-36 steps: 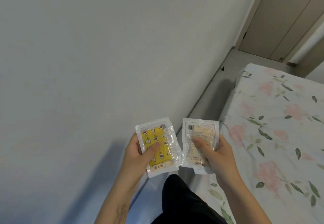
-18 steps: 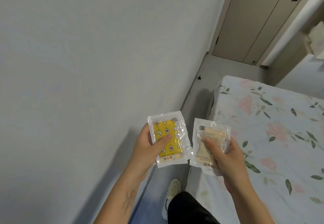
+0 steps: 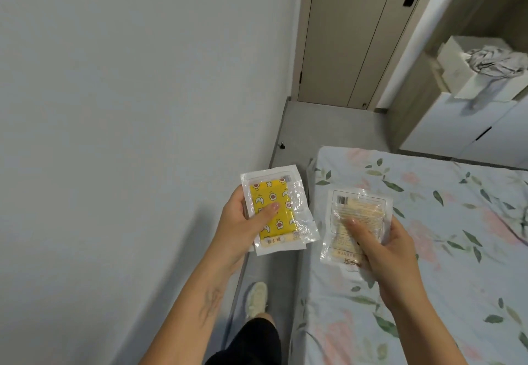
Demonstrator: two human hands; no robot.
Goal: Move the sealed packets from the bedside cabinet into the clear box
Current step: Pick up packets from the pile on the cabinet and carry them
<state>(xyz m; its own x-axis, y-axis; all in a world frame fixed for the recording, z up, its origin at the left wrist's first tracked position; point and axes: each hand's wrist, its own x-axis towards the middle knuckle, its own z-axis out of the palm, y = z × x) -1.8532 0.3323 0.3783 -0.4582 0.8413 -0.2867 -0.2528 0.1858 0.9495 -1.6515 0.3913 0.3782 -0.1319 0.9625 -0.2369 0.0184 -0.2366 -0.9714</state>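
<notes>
A pale grey wall [image 3: 128, 107] fills the left side of the view, and a bed [image 3: 428, 250] with a floral sheet takes the right, with a strip of grey floor [image 3: 328, 124] running between them to a closed door [image 3: 348, 36] at the far end. At far right stands a white cabinet [image 3: 471, 130] with crumpled cloth [image 3: 497, 61] above it. A shoe [image 3: 256, 296] shows on the floor near the bottom.

The left hand [image 3: 243, 221] holds a yellow patterned packet [image 3: 274, 210] over the floor strip, thumb pressed on its front and fingers [image 3: 237, 199] wrapped behind its left edge. The right hand [image 3: 391, 250] holds a clear packet with pale contents [image 3: 354, 221] above the bed's left edge, thumb on the front and the fingers curled round its right edge. The two packets are apart, side by side.
</notes>
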